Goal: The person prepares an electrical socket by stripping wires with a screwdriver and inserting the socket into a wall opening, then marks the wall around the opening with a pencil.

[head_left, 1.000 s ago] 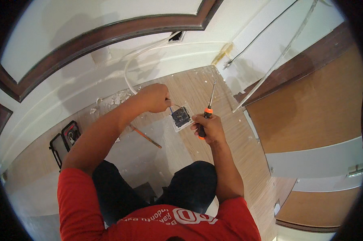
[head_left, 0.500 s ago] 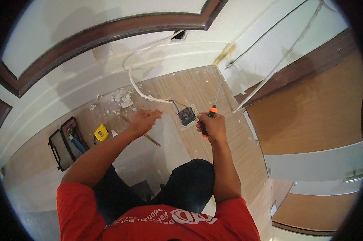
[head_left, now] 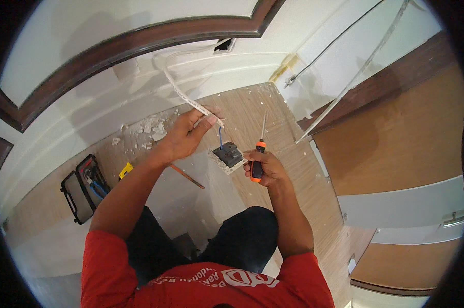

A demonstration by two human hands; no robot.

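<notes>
My left hand [head_left: 185,137] is closed around a white cable [head_left: 183,95], thumb and fingers pinching it close to its stripped end. From that end a blue wire and another thin wire run to a black-backed electrical socket [head_left: 226,156] with a white frame, its rear side facing up. My right hand [head_left: 270,169] grips a screwdriver [head_left: 258,158] with a black and orange handle, its shaft pointing away from me. The thumb and fingertips of that hand meet the socket's right edge and appear to hold it too.
A square wall opening [head_left: 224,46] lets the cable out. Plaster chips [head_left: 154,126] litter the floor by the wall. On the left are an open tool case [head_left: 85,187] and a yellow tape measure [head_left: 125,170]. A thin brown stick [head_left: 189,177] lies before me; wooden panels [head_left: 391,128] stand right.
My left hand has moved up and right and now grips the cable near its end. The socket and my right hand with the screwdriver have shifted slightly left and nearer.
</notes>
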